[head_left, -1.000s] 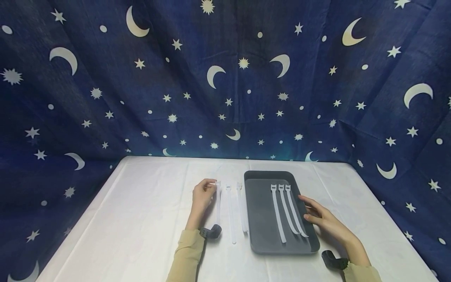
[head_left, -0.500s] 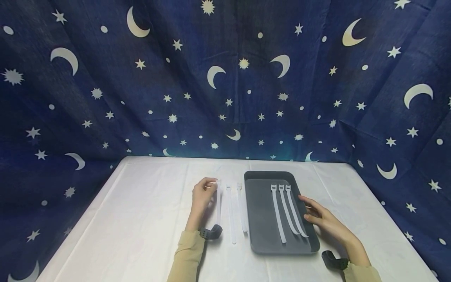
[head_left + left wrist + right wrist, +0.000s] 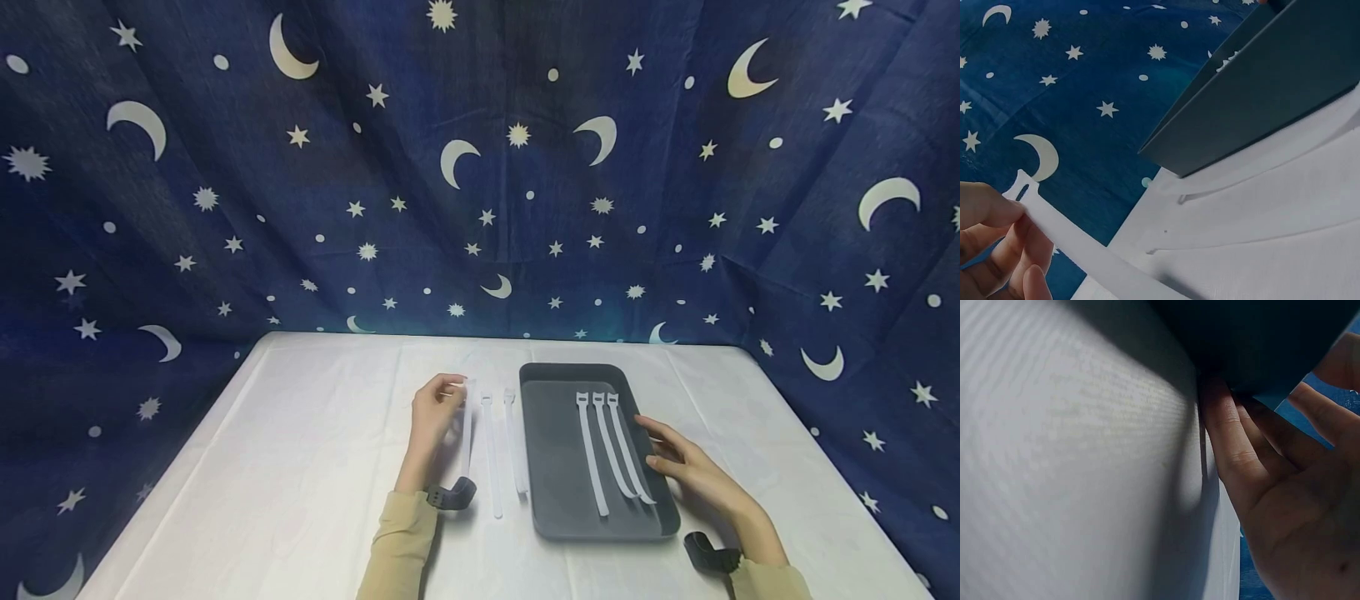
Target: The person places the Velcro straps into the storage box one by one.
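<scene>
My left hand (image 3: 433, 417) pinches a white cable tie (image 3: 1079, 240) between thumb and fingers, just below its slotted head. In the head view that tie (image 3: 467, 433) hangs down toward the wrist, its lower end hidden by the wrist camera. Two more white ties, a middle one (image 3: 492, 467) and a right one (image 3: 514, 450), lie on the table between this hand and the grey tray (image 3: 551, 500). Against the tray's right side rests my right hand (image 3: 693, 475). Its fingers (image 3: 1232, 434) are fairly straight along the outer wall, with the thumb at the rim.
Inside the tray, three white ties (image 3: 592, 458) lie side by side, heads at the far end. A white cloth (image 3: 300, 467) covers the table. Behind it hangs a dark blue curtain (image 3: 405, 167) with moons and stars.
My left hand has risen slightly and shifted a little right, carrying the head of the pinched cable tie along. The right hand and the tray stay where they were.
</scene>
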Tool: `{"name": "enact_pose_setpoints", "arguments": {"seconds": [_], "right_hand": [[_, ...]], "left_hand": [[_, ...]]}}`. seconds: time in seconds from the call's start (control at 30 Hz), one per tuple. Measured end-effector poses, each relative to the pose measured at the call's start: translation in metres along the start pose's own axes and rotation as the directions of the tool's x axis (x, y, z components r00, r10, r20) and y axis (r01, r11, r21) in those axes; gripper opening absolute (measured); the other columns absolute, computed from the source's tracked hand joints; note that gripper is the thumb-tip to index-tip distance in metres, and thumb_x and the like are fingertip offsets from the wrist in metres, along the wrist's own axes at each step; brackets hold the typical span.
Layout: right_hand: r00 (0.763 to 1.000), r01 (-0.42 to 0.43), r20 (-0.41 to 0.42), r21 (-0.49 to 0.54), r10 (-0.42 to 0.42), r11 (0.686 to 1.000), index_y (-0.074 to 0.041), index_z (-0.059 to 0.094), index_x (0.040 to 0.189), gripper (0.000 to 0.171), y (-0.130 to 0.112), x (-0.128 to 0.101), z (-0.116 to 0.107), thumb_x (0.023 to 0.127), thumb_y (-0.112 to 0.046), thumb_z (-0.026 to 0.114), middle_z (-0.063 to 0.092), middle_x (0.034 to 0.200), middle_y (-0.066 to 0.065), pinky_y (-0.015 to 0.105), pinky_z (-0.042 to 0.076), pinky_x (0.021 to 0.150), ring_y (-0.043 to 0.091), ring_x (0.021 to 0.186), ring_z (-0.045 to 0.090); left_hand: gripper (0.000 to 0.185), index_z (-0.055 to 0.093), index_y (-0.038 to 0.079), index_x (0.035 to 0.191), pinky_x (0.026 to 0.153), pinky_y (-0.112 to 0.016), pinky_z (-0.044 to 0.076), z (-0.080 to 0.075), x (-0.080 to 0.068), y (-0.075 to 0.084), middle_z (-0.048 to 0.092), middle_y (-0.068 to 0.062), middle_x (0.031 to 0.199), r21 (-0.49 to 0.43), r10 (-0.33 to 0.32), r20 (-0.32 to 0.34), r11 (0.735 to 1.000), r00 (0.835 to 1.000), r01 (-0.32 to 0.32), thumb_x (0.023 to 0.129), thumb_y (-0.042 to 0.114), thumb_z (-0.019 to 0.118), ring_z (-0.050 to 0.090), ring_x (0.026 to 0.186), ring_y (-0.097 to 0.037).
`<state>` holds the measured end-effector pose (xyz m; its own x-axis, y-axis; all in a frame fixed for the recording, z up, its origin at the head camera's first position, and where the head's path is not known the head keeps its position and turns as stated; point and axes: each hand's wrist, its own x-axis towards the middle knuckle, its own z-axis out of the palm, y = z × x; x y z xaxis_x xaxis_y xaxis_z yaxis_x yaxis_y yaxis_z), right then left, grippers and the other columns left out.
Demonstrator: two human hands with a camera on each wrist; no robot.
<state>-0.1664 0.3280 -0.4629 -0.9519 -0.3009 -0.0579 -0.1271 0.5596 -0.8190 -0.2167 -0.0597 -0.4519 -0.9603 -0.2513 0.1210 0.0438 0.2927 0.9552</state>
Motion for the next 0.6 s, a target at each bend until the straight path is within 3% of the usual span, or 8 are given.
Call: {"name": "enact_pose_setpoints", "arguments": {"seconds": [0.13,0.27,0.33,0.6], "right_hand": [[1.000,-0.003,-0.005,-0.017,0.003,1.000,-0.011,0.028,0.151,0.063,0.000,0.000,-0.001,0.096,-0.028,0.056,0.027,0.156,0.022,0.051,0.036,0.107,0.052,0.136,0.033],[1.000,0.001,-0.006,-0.018,-0.001,1.000,-0.012,0.029,0.150,0.063,0.001,0.000,-0.001,0.096,-0.027,0.056,0.029,0.155,0.022,0.023,0.041,0.102,0.050,0.136,0.034],[1.000,0.003,-0.006,-0.009,-0.003,1.000,-0.011,0.029,0.150,0.063,0.002,0.000,-0.001,0.096,-0.027,0.056,0.029,0.155,0.022,0.015,0.039,0.099,0.050,0.136,0.034],[1.000,0.013,-0.006,-0.001,-0.013,1.000,-0.011,0.030,0.150,0.062,0.003,0.000,0.000,0.096,-0.026,0.056,0.029,0.155,0.022,0.011,0.037,0.096,0.051,0.136,0.034]], "left_hand": [[0.018,0.070,0.009,0.104,0.068,-0.025,0.049,0.000,-0.001,0.003,0.070,-0.012,0.087,0.000,0.007,0.004,1.000,1.000,-0.007,0.087,0.010,0.063,0.063,0.071,-0.013],[0.019,0.070,0.010,0.104,0.068,-0.026,0.049,-0.001,-0.003,0.006,0.070,-0.011,0.088,-0.002,0.008,0.011,1.000,1.000,-0.008,0.087,0.011,0.063,0.064,0.072,-0.014],[0.019,0.070,0.011,0.104,0.068,-0.025,0.048,-0.002,-0.004,0.008,0.071,-0.011,0.088,-0.002,0.006,0.013,1.000,1.000,-0.006,0.087,0.011,0.063,0.064,0.072,-0.014],[0.018,0.070,0.009,0.103,0.066,-0.025,0.046,-0.004,-0.005,0.014,0.071,-0.012,0.087,-0.007,0.028,0.012,1.000,1.000,-0.028,0.087,0.010,0.063,0.065,0.071,-0.015]]}}
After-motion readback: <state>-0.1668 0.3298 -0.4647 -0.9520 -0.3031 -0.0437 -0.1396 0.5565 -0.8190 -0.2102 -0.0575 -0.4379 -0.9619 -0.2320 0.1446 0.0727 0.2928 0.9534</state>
